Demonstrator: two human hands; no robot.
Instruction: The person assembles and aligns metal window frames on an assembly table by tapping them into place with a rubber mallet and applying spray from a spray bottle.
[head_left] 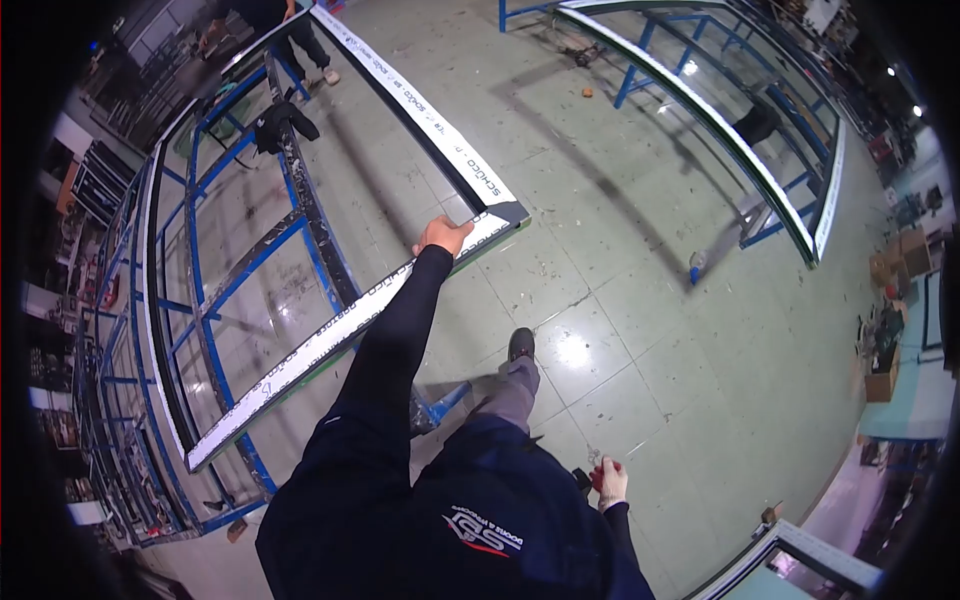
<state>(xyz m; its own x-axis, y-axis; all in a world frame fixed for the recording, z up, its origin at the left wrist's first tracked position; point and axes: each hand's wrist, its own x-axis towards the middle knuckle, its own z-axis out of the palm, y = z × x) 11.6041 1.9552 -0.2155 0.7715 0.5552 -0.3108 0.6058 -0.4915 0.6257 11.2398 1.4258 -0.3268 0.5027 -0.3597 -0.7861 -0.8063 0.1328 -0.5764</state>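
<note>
My left hand [445,237] is closed around the near bar of a large window or door frame [330,335], close to its right corner. White film printed with SCHÜCO lettering covers the frame's bars, and dark edges show beside it. Blue metal trestles [270,245] stand beneath the frame. Low at my right side, my right hand [612,484] is closed on a small red-and-black object [598,474], whose kind I cannot make out; a thin, light part sticks out above it.
Another film-covered frame [700,105] rests on blue trestles at the upper right. A person [300,45] stands at the far end of the left frame. A dark cloth [285,125] hangs on a trestle. Another frame's corner [780,540] shows at lower right. Cardboard boxes [905,252] line the right side.
</note>
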